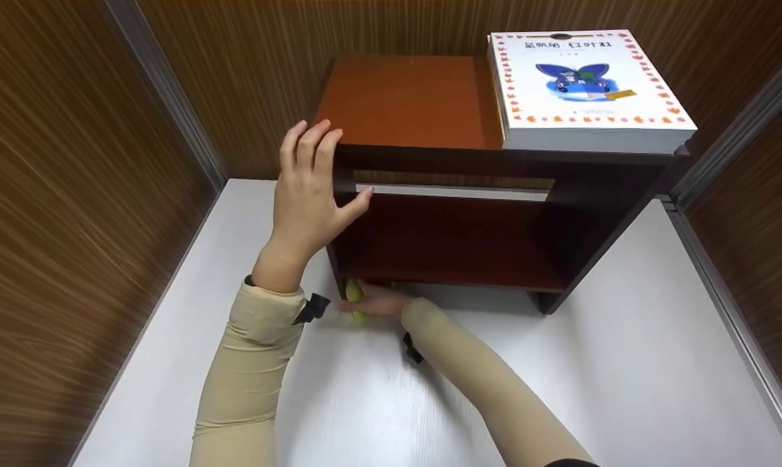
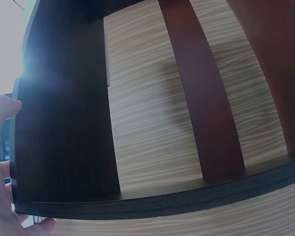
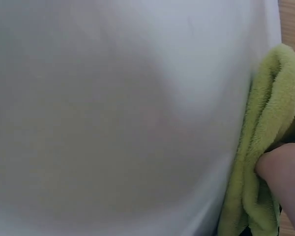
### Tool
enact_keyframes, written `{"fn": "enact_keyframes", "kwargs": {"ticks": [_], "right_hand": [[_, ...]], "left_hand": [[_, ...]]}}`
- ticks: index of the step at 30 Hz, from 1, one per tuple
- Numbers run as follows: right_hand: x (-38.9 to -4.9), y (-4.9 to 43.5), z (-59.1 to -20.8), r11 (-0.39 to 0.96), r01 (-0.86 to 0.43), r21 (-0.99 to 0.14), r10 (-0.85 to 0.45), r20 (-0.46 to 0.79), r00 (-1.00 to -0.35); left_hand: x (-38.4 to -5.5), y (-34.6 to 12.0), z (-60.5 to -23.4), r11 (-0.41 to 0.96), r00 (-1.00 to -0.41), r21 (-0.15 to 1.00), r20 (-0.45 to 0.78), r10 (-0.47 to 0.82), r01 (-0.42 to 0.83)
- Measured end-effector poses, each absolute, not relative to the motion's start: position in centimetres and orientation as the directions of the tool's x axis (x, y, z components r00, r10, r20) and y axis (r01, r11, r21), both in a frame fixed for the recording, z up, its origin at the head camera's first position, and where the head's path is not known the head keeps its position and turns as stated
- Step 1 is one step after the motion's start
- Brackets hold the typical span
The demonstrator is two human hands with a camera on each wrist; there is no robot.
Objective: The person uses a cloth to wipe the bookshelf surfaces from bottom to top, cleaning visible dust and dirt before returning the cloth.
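My left hand (image 1: 306,188) grips the upper left corner of a small dark brown shelf (image 1: 455,240), fingers over the top and thumb at the front edge. The left wrist view shows that hand (image 2: 0,172) at the border of the shelf's dark panel (image 2: 64,118). Low down, beneath the bottom board at the left side, my right hand (image 1: 381,301) holds a yellow-green cloth (image 1: 354,292). In the right wrist view the folded, fuzzy cloth (image 3: 265,132) is bunched round the thumb, close over the white surface; the other fingers are hidden.
A thick stack of white books (image 1: 592,84) lies on the right of the shelf's top board (image 1: 403,97). The shelf stands on a white tabletop (image 1: 365,402). Wood-grain panels (image 1: 53,194) with metal strips rise at the left, back and right.
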State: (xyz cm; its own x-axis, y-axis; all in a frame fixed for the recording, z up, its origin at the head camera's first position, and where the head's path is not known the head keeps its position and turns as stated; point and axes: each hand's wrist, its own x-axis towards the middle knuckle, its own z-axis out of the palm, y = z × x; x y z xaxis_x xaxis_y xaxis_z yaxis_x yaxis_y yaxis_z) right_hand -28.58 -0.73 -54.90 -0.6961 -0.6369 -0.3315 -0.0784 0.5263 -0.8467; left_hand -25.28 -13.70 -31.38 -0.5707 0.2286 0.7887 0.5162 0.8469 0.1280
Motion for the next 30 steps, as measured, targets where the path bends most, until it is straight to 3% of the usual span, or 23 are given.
{"fn": "enact_keyframes", "kwargs": {"ticks": [7,14,23,30], "right_hand": [[-26.3,-0.4,-55.1,0.556,-0.222,-0.801,-0.716,-0.326,-0.618],[-24.9,0.4,-54.9,0.577,-0.261,-0.774,-0.733,-0.350,-0.583],[-24.5,-0.1,-54.7,0.610,-0.293,-0.736,-0.722,-0.363,-0.589],[-24.8,-0.6,-54.8,0.574,-0.327,-0.751,-0.728,-0.284,-0.624]], "left_hand": [[-25.1,-14.1,-31.3,0.850,-0.574,0.131,0.788,0.223,0.510],[-25.2,-13.7,-31.4,0.846,-0.578,0.135,0.784,0.227,0.515],[-25.3,-13.5,-31.3,0.855,-0.559,0.102,0.795,0.238,0.508],[-25.1,-13.4,-31.3,0.853,-0.569,0.121,0.791,0.226,0.508]]}}
